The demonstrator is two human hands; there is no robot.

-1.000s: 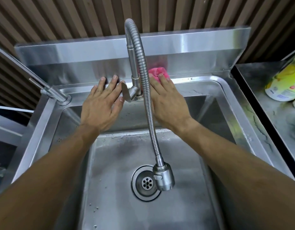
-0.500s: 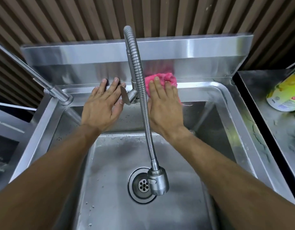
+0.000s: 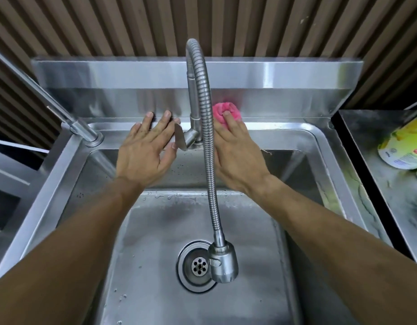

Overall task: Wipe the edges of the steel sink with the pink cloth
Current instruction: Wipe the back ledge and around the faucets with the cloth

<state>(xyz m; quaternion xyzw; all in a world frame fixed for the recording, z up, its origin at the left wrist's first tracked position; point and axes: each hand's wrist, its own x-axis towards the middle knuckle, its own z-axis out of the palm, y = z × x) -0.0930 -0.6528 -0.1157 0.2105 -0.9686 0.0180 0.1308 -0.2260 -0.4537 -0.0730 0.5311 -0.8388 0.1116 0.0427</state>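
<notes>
The steel sink (image 3: 285, 126) fills the view, with a raised backsplash behind its back edge. A bunched pink cloth (image 3: 226, 111) lies on that back edge, just right of the tap base. My right hand (image 3: 235, 156) presses flat on the cloth with straight fingers, covering its near part. My left hand (image 3: 146, 151) rests flat on the back edge left of the tap, fingertips near the backsplash, its thumb next to the tap lever.
A flexible steel tap hose (image 3: 208, 137) arches between my hands and hangs over the drain (image 3: 199, 266). A second tap (image 3: 85, 133) stands at the back left corner. A yellow-green packet (image 3: 406, 146) lies on the steel counter (image 3: 390, 195) at right.
My right hand has slid the pink cloth a little left along the back edge, closer to the tap hose. My left hand has stayed on the back edge left of the tap.
</notes>
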